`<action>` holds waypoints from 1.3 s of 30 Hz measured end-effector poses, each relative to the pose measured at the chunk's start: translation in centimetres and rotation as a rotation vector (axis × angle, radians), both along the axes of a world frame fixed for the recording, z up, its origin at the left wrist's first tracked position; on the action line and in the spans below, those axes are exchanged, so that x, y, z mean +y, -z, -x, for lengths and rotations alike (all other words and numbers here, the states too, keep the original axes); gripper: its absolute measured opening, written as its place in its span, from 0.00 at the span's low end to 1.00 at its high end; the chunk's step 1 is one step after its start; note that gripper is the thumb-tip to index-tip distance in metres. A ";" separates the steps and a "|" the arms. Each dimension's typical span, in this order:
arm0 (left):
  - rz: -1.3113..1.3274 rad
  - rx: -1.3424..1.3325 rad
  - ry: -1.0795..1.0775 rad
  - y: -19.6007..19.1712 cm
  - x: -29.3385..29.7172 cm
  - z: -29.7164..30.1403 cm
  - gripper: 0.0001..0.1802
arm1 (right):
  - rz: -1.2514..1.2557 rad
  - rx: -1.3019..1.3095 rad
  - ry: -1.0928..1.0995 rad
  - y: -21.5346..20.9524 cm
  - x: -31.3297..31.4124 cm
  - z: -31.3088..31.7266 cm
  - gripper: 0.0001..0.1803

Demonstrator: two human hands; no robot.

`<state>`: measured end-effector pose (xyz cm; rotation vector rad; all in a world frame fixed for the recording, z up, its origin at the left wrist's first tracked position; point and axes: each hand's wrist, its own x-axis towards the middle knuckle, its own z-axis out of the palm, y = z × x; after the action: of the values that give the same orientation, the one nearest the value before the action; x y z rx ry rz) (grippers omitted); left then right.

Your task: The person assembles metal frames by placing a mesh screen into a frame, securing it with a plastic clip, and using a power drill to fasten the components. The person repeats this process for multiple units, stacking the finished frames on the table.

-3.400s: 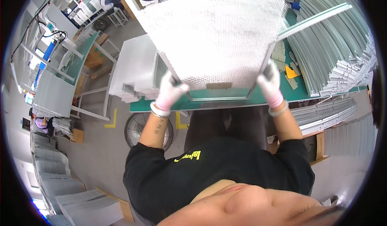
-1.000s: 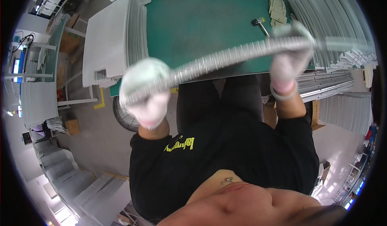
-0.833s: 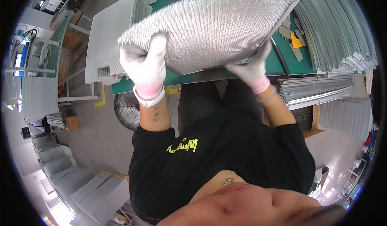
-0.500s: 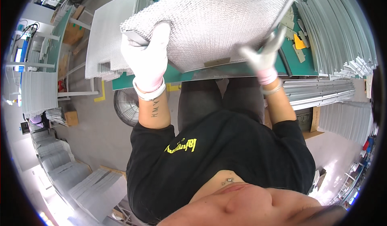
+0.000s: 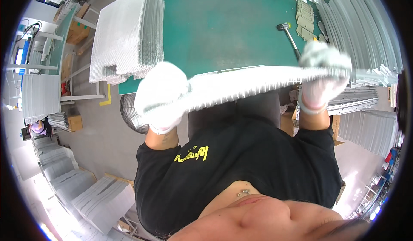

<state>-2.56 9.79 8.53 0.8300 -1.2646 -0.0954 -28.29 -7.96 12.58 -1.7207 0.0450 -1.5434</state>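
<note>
A silver mesh panel (image 5: 249, 85) hangs nearly edge-on over the near edge of the green table. Its left end is gripped by my left hand (image 5: 162, 95) in a white glove. At its right end my right hand (image 5: 325, 73), gloved too and smeared by motion, is closed round the panel. The fingertips of both hands are partly hidden. Beyond the right hand lies a mallet (image 5: 289, 35) with a dark handle, next to several flat beige-grey pieces (image 5: 305, 21).
A tall stack of mesh panels (image 5: 118, 34) stands on the left of the green table (image 5: 215, 30). Many long pale metal strips (image 5: 359, 30) are piled at the right. A floor fan (image 5: 132, 114) stands below the table's left corner.
The panel has tilted from face-up to nearly edge-on and come nearer to me, uncovering the tabletop and mallet. My right hand, open before, has moved right and closed on the panel.
</note>
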 end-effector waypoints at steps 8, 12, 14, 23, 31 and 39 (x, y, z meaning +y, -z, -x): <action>-0.297 -0.424 1.348 4.5 -0.5 -2.6 0.43 | 0.404 -0.071 -0.296 4.2 5.4 5.0 0.12; -0.813 -0.597 1.046 7.6 -4.0 -3.4 0.48 | 0.377 0.028 -0.305 4.9 7.1 7.1 0.11; -0.980 -0.792 0.842 8.9 -5.9 -2.3 0.48 | 0.372 0.051 -0.316 5.2 7.4 7.4 0.11; -0.935 -0.954 0.743 8.4 -11.0 1.3 0.33 | 0.343 0.032 -0.263 5.2 7.5 7.0 0.11; -0.939 -0.912 0.714 9.0 -11.0 1.2 0.28 | 0.361 0.099 -0.289 5.5 7.0 7.3 0.11; -0.923 -0.884 0.742 9.5 -11.3 1.4 0.26 | 0.377 0.234 -0.296 4.0 7.0 8.1 0.10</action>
<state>-3.96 -1.52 -0.99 1.1815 -2.3944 -1.0645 -36.42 -0.95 8.55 -2.0867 -0.3880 -1.1791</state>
